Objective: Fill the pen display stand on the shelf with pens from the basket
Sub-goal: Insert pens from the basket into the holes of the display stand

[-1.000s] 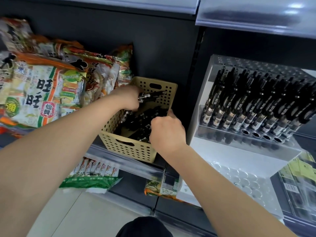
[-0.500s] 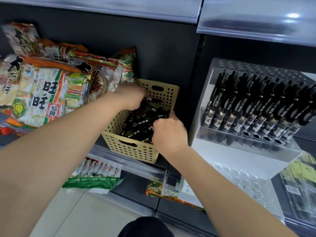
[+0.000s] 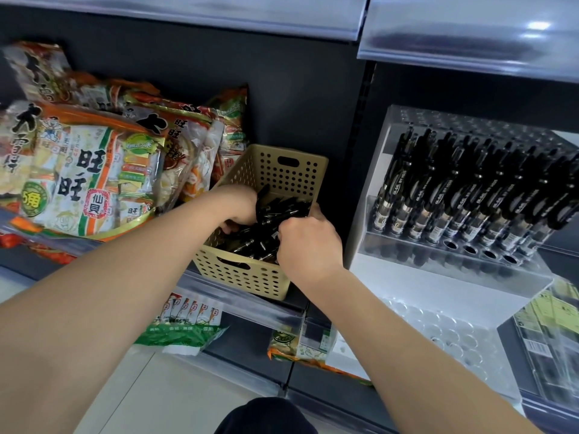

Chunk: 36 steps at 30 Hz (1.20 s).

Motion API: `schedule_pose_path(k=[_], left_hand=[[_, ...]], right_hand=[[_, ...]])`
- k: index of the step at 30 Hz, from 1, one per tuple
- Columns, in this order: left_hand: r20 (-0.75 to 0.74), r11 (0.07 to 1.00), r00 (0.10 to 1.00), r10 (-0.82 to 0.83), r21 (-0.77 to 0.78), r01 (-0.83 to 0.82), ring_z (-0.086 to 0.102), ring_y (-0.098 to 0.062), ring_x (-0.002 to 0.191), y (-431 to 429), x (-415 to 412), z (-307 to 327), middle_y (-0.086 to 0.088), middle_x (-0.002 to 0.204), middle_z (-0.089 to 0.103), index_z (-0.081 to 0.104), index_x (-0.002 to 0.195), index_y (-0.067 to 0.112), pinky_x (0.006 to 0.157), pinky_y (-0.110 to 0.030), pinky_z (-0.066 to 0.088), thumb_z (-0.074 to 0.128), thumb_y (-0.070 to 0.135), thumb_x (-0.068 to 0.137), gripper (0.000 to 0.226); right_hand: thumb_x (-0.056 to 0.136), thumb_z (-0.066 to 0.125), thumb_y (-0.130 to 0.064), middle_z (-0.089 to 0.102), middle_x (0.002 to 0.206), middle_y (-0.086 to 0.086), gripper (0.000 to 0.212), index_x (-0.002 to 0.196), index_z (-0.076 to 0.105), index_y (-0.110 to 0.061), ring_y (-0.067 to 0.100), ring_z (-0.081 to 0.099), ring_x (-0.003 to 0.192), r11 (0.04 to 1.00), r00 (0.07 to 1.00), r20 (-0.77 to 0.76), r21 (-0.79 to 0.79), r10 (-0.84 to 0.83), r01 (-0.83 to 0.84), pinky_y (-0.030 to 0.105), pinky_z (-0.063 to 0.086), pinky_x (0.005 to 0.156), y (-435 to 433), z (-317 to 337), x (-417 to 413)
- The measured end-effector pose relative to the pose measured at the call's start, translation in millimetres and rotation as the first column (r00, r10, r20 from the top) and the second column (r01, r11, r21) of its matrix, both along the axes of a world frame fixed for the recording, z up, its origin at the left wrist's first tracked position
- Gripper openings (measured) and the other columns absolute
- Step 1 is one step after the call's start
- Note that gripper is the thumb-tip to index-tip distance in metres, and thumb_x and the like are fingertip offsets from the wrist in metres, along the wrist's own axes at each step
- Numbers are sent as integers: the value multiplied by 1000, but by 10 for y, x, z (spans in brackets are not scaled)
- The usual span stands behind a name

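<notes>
Gripping a bunch of black plastic pens [image 3: 283,209] with the left hand [image 3: 241,205] inside the beige perforated plastic basket [image 3: 291,153], right hand [image 3: 308,245] just beside, fingers curled round the same bunch. Right of that hand, clear acrylic pen display stand [image 3: 423,277], partly filled with upright pens [image 3: 454,195].

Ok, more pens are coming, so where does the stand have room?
Free: open holes in the stand's front row, ahead of the pens, and bare back rows behind them. Crowded: the middle rows, and the basket, left hand and right hand inside.
</notes>
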<state>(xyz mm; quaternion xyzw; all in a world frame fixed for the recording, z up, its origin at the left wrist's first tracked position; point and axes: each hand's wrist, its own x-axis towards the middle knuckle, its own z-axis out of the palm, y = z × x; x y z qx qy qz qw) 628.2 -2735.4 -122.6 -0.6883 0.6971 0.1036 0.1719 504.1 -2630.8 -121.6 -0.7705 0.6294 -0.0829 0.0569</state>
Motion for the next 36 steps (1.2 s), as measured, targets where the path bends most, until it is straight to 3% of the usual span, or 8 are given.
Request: schedule_pose_path(k=[2,5,7,9,15,20,26,36], left_hand=[[32,999,999,-3,34,2,57,-20,74,-4,-21,21,-7,88,56,55,115,2,60,-27,52,61,17,91,29],[192,987,969,-158,72,147,39,-30,129,-60,-47,-162,-16,145,34,27,148,10,103,-41,42,80,33,73,95],[136,979,971,-196,78,186,14,-31,145,-123,-34,-289,-10,160,2,0,154,17,114,-46,28,85,29,66,123],[-17,977,986,-168,132,169,21,-31,144,-188,-35,-335,-11,160,9,-13,152,21,112,-45,33,85,20,65,131],[-234,996,972,28,85,-8,26,-36,140,-214,-81,-521,-15,158,10,3,153,20,109,-49,36,70,22,84,96],[-367,988,920,136,-21,-154,57,-23,100,-150,-65,-407,-10,113,59,55,124,8,84,-33,49,68,23,85,44],[-810,930,518,276,88,-358,51,-17,97,-39,58,-199,-3,110,58,53,116,16,74,-27,44,73,4,78,45],[-957,925,131,258,206,-320,62,-11,81,206,85,37,-9,83,69,55,99,18,84,-22,41,80,10,72,38]], right_hand=[[95,47,-15,54,122,24,22,109,64,-14,35,46,123,1000,1000,2,6,-4,4,39,53,84,-2,-3,0],[94,47,-10,55,122,23,25,112,64,-15,33,43,128,1000,1000,-6,2,-7,7,39,53,84,-6,-14,-1],[94,47,-11,55,123,22,25,113,64,-15,33,38,133,1000,1000,4,-1,-7,7,38,53,86,-10,-23,-2],[94,48,-13,57,121,21,25,112,64,-16,33,34,135,1000,1000,9,-5,-3,3,38,52,87,-21,-36,-6],[94,46,-12,55,124,26,28,113,65,-17,33,34,136,1000,1000,25,6,-13,13,38,53,84,-70,-77,-1],[94,46,-13,54,125,25,27,113,64,-17,31,36,134,1000,999,38,-12,-5,5,38,53,83,-55,-63,-16],[94,42,-11,55,124,26,30,113,64,-19,28,34,136,1000,999,28,4,-15,15,37,52,82,-68,-79,-15],[92,48,-16,59,118,19,22,107,65,-18,23,37,134,1000,1000,27,-13,-13,14,36,54,81,-88,-124,-32]])
